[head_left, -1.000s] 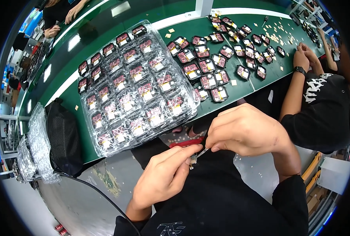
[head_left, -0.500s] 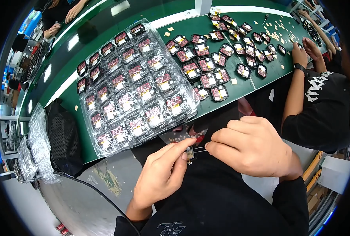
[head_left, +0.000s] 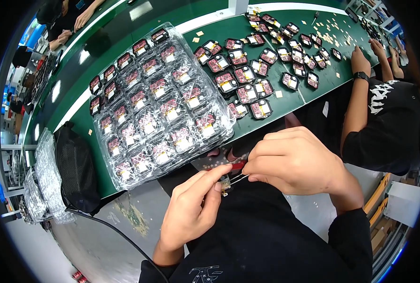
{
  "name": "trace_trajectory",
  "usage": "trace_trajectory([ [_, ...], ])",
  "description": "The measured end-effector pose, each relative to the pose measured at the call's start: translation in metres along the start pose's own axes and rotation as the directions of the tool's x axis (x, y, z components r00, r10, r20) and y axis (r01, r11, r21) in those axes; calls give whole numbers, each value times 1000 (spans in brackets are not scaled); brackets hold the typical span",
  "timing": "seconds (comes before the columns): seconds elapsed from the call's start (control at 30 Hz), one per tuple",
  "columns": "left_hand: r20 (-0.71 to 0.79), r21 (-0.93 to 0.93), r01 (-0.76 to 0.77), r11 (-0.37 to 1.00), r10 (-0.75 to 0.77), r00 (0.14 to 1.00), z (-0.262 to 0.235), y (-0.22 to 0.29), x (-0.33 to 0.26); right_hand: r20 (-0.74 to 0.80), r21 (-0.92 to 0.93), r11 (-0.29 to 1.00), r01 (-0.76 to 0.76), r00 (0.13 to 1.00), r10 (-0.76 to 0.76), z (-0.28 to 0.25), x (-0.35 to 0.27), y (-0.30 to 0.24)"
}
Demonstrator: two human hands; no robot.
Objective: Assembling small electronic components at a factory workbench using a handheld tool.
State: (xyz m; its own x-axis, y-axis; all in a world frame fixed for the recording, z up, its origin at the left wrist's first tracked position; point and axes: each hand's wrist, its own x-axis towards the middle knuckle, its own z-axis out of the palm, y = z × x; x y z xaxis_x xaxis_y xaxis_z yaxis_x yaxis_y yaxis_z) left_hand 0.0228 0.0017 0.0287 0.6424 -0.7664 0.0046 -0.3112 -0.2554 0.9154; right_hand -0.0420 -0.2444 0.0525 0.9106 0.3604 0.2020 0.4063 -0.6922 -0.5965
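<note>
My left hand (head_left: pixel 191 205) is closed, pinching a small electronic part (head_left: pixel 225 185) with a pale body and a gold-coloured tab between thumb and index finger. The fingers hide much of it. My right hand (head_left: pixel 292 162) is closed around thin metal tweezers (head_left: pixel 239 178), whose tips reach the part beside the left fingertips. Both hands are over my lap, just off the table's near edge. Beyond them lies a stack of clear plastic trays (head_left: pixel 229 123) filled with black-cased circuit modules (head_left: pixel 171 111) bearing red boards and white labels.
Several loose modules (head_left: pixel 244 74) are spread on the green table (head_left: pixel 283 107) to the right, with small tan pieces (head_left: pixel 332 40) farther off. A co-worker's arm (head_left: pixel 358 99) rests at the right. A black mesh bag (head_left: pixel 78 170) and a cable (head_left: pixel 120 231) are at left.
My right hand has shifted slightly left and up, and the tweezers now slant more steeply toward the part. The left hand keeps its pinch. The co-worker's hands at the right have moved apart.
</note>
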Motion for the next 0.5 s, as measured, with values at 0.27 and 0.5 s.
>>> trace_trajectory([
  [0.27, -6, -1, -1, 1000, 1, 1000, 0, 2, 2, -23, -343, 937, 72, 996, -85, -2, -3, -19],
  [0.5, 7, -6, 15, 1000, -15, 1000, 0, 0, 0, -126, -284, 940, 187, 965, -230, 9, -1, 0],
])
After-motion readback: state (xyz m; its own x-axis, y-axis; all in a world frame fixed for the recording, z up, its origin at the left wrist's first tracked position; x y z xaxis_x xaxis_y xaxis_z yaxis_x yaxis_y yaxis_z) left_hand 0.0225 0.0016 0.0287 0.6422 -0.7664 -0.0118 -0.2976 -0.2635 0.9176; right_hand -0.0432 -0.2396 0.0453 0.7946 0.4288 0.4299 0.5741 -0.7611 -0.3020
